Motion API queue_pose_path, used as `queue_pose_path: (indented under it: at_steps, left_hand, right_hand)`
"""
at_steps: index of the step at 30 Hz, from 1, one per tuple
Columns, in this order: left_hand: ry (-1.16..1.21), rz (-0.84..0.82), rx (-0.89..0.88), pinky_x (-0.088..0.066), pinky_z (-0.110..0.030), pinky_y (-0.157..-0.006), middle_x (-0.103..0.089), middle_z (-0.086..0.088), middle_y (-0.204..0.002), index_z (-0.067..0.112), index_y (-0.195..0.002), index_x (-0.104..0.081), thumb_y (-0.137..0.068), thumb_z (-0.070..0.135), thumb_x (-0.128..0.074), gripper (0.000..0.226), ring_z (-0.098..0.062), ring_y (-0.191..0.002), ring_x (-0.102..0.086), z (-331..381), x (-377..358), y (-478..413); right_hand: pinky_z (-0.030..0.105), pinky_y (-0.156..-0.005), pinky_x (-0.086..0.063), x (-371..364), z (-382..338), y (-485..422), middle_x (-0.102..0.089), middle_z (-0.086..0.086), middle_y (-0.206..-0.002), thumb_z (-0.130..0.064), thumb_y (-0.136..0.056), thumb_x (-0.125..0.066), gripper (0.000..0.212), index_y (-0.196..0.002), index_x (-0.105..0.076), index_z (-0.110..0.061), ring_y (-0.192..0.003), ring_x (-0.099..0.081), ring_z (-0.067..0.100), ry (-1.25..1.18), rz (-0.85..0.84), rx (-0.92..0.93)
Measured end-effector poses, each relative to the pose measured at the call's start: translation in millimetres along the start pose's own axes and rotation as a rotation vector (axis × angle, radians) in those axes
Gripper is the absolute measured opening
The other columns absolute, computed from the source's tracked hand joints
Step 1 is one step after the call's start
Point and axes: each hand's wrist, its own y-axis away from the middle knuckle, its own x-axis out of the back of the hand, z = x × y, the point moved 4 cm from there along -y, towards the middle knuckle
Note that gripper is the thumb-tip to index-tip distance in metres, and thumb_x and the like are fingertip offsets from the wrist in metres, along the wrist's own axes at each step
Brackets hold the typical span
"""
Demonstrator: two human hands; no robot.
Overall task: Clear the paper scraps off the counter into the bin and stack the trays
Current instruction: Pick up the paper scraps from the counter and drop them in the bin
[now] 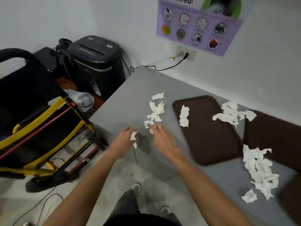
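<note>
Fingers of my left hand (123, 139): curled round one crumpled white scrap (133, 137), held over the counter's near corner.
Fingers of my right hand (163, 141): spread and straight, gripping nothing, tips over the closest piece of a scrap trail (156, 110).
Near pile (259, 172): a long torn heap, thin and wrinkled like tissue, at my right on the counter (120, 101), which is flat matte grey.
Trays: one brown tray (210, 137), with rounded corners and a raised rim, carries a single scrap (184, 116); a second tray (276, 136) lies beside it, apart, not stacked.
Far scraps (229, 111): bunched between the trays by the wall.
Shredder (96, 61): black, smooth-topped, on the floor past the counter's end; I cannot pick out a bin for certain.
Progress: I judge it barely begun, with one scrap in hand, nearly all the paper left and the stacking untouched.
</note>
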Motion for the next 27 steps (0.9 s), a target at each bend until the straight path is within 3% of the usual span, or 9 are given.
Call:
queue_pose_path:
  at_steps: [6, 9, 11, 13, 16, 18, 20, 23, 27]
  left_hand:
    - [-0.078, -0.169, -0.028, -0.043, -0.034, -0.109, -0.048, -0.002, -0.145, 0.019, -0.143, -0.056, -0.090, 0.021, -0.078, 0.057, -0.025, -0.131, -0.053, -12.4, -14.3, -30.4]
    - [-0.155, -0.187, -0.113, -0.046, -0.034, -0.108, -0.055, -0.004, -0.139, 0.020, -0.136, -0.063, -0.094, 0.018, -0.069, 0.042, -0.028, -0.126, -0.056, -21.8, -22.4, -37.6]
    - [-0.176, -0.153, -0.162, -0.055, -0.042, -0.099, -0.068, -0.003, -0.122, 0.025, -0.115, -0.070, -0.093, 0.032, -0.061, 0.025, -0.027, -0.111, -0.067, -22.6, -23.0, -33.5]
    - [-0.085, -0.127, -0.168, -0.058, -0.043, -0.090, -0.073, -0.003, -0.108, 0.022, -0.105, -0.068, -0.090, 0.039, -0.055, 0.026, -0.022, -0.095, -0.070, -26.5, -27.3, -32.8]
    - [-0.097, -0.135, -0.133, -0.056, -0.037, -0.087, -0.073, 0.002, -0.106, 0.022, -0.107, -0.070, -0.089, 0.041, -0.055, 0.031, -0.023, -0.101, -0.069, -27.6, -34.2, -35.3]
    - [-0.125, -0.174, -0.103, -0.056, -0.032, -0.083, -0.068, 0.006, -0.111, 0.026, -0.112, -0.071, -0.090, 0.030, -0.058, 0.026, -0.025, -0.106, -0.068, -27.3, -39.4, -39.5]
    - [-0.170, -0.174, -0.130, -0.057, -0.037, -0.085, -0.065, 0.005, -0.119, 0.032, -0.116, -0.071, -0.091, 0.015, -0.062, 0.032, -0.027, -0.108, -0.068, -19.4, -40.5, -44.3]
    - [-0.027, -0.174, -0.104, -0.056, -0.040, -0.086, -0.069, 0.000, -0.119, 0.031, -0.116, -0.074, -0.097, 0.015, -0.061, 0.029, -0.031, -0.108, -0.068, 9.4, -37.5, -39.9]
    - [0.159, -0.194, -0.209, -0.042, -0.025, -0.073, -0.078, -0.001, -0.101, 0.015, -0.109, -0.078, -0.102, 0.014, -0.062, 0.018, -0.023, -0.097, -0.072, 70.9, -35.7, -26.4]
  right_hand:
    - [0.045, -0.116, -0.039, -29.0, -9.6, -66.5, -0.019, 0.002, -0.173, -0.004, -0.104, -0.046, 0.062, -0.159, -0.040, -0.031, -0.152, -0.032, 0.033, 0.089, -0.176, -0.073]
    - [0.044, -0.113, -0.042, -45.5, -12.4, -72.2, -0.038, 0.009, -0.164, -0.009, -0.110, -0.038, 0.049, -0.158, -0.043, -0.019, -0.145, -0.044, 0.034, 0.130, -0.225, -0.105]
    - [0.042, -0.107, -0.045, -52.3, -13.7, -62.3, -0.054, 0.015, -0.148, -0.008, -0.111, -0.039, 0.043, -0.153, -0.049, -0.009, -0.135, -0.054, 0.034, 0.104, -0.182, -0.139]
    - [0.040, -0.106, -0.045, -56.2, -12.8, -46.5, -0.059, 0.018, -0.139, -0.006, -0.109, -0.042, 0.039, -0.145, -0.056, -0.003, -0.131, -0.055, 0.034, 0.094, -0.157, -0.176]
    - [0.042, -0.101, -0.048, -56.8, -4.8, -17.4, -0.059, 0.017, -0.133, -0.006, -0.105, -0.044, 0.034, -0.135, -0.061, -0.005, -0.129, -0.055, 0.034, 0.103, -0.147, -0.248]
    - [0.045, -0.096, -0.051, -50.9, 1.9, 0.5, -0.058, 0.014, -0.133, -0.013, -0.106, -0.046, 0.032, -0.136, -0.059, -0.010, -0.128, -0.056, 0.034, 0.081, -0.138, -0.337]
    - [0.043, -0.095, -0.052, -46.3, 9.9, 17.4, -0.062, 0.010, -0.131, -0.014, -0.103, -0.052, 0.029, -0.131, -0.062, -0.015, -0.124, -0.060, 0.034, 0.027, -0.099, -0.438]
    - [0.038, -0.089, -0.052, -37.2, 28.2, 53.1, -0.070, 0.003, -0.115, -0.008, -0.093, -0.059, 0.033, -0.115, -0.069, -0.029, -0.108, -0.068, 0.032, -0.187, 0.066, -0.661]
    - [0.036, -0.080, -0.054, -16.7, 52.6, 120.1, -0.077, -0.003, -0.091, -0.016, -0.095, -0.067, 0.016, -0.099, -0.075, -0.029, -0.089, -0.072, 0.022, -0.558, 0.386, -0.852]
